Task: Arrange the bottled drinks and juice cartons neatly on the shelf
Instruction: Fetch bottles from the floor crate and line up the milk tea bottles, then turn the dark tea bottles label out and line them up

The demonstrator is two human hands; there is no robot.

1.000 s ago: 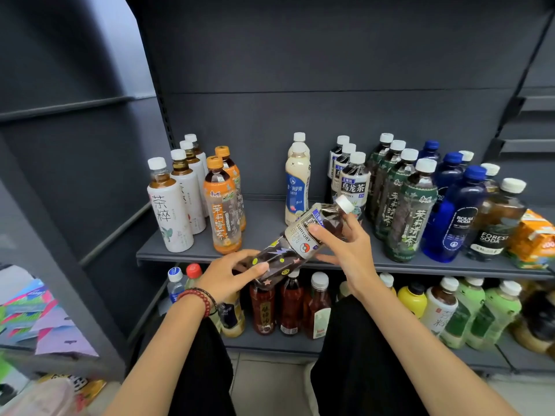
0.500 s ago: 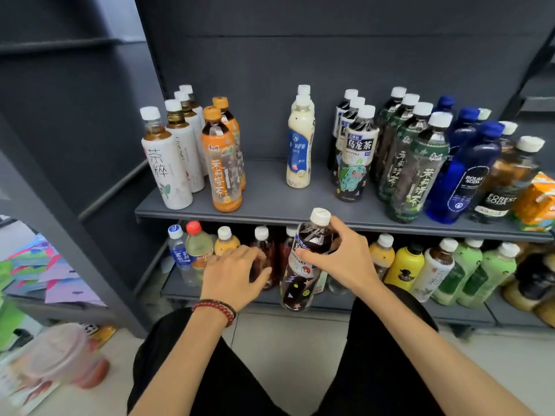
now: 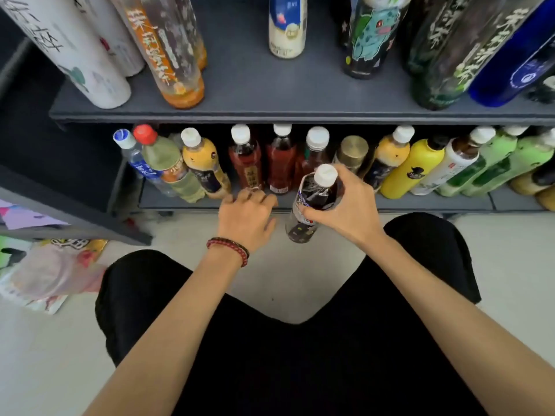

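My right hand grips a dark tea bottle with a white cap, held upright just in front of the lower shelf. My left hand, fingers spread and holding nothing, hovers at the lower shelf's front edge, close to the red tea bottles. A red bead bracelet circles the left wrist. The lower shelf holds a row of bottles: water, yellow, red, green. The upper shelf carries white, orange, cream, dark and blue bottles, seen from above.
A dark grey side panel stands at the left. Plastic bags and colourful papers lie on the pale floor at the lower left. My knees in black trousers fill the bottom of the view.
The view has dropped and moved closer to the lower shelf. My right hand has carried the dark bottle down to the lower shelf's front; my left hand has let it go and reaches forward.
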